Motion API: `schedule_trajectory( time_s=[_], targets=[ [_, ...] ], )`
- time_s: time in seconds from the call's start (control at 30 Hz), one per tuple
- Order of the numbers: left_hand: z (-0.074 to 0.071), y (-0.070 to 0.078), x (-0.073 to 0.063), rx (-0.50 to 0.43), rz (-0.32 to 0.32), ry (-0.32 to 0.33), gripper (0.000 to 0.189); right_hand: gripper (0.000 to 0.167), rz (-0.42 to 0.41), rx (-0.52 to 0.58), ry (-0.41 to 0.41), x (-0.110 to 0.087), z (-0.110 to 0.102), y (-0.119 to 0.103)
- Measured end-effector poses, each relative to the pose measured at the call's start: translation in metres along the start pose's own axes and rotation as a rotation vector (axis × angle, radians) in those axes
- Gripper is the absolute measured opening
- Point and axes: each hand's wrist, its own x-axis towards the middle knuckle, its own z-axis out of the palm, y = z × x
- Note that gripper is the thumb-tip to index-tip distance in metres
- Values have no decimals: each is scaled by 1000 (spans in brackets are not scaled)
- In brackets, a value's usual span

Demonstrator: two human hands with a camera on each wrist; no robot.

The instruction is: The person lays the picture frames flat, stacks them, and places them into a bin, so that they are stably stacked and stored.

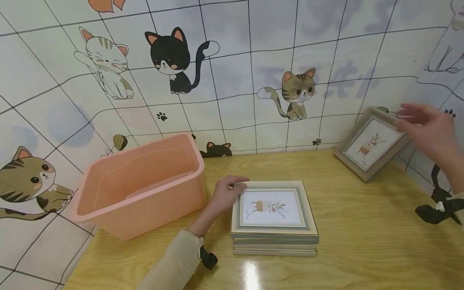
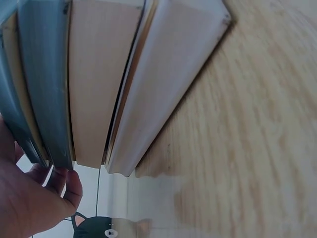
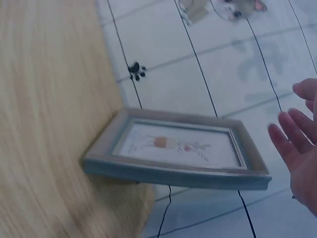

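A stack of picture frames (image 1: 274,241) lies on the table, the top one showing a plant-pot print. My left hand (image 1: 226,193) grips the stack's far left corner, its thumb at the top frame's edge. The left wrist view has the fingers of that hand (image 2: 37,198) curled against the ends of the upper frames (image 2: 43,74). At the far right, another picture frame (image 1: 373,144) stands tilted in the corner by the wall. Beside its upper edge is my right hand (image 1: 431,125), fingers spread. In the right wrist view a gap separates this hand (image 3: 299,144) from the leaning frame (image 3: 181,176).
A pink plastic bin (image 1: 141,205) stands left of the stack, with its inner wall visible. The wooden table (image 1: 355,237) meets a tiled wall (image 1: 232,72) with cat drawings along the back, left and right.
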Motion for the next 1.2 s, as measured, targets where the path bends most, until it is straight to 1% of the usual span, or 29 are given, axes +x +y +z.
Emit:
schedule_trajectory(
  time_s=[0.03,0.1,0.2,0.27,0.33,0.43,0.53,0.63,0.8,0.9,1.0,1.1,1.2],
  targets=[
    [0,0,0,-7,-4,2,24,60,32,-50,21,3,-3,2],
    [1,-1,0,-23,-13,6,24,63,74,-108,44,7,-7,7],
    [1,-2,-1,-49,-27,16,24,66,144,-129,33,12,-9,14],
    [3,-3,0,-62,-35,17,24,67,181,-128,15,14,-10,20],
    [4,-3,0,-72,-37,17,24,69,235,-119,-12,15,-10,25],
    [5,-3,0,-80,-41,16,24,71,274,-59,-46,16,-8,32],
    [4,-3,0,-90,-46,22,24,68,271,44,-57,20,-3,38],
    [3,-2,0,-95,-52,29,24,66,260,108,-90,24,1,45],
    [3,0,-1,-102,-76,24,23,71,260,80,-211,31,6,47],
    [2,0,-1,-115,-98,16,23,70,242,58,-253,34,9,45],
    [3,0,-1,-120,-106,13,23,68,206,28,-270,36,10,43],
    [2,0,0,-116,-102,8,23,64,184,-9,-261,34,11,40],
    [1,0,0,-110,-94,-4,24,62,175,-8,-245,28,13,36]
  ],
)
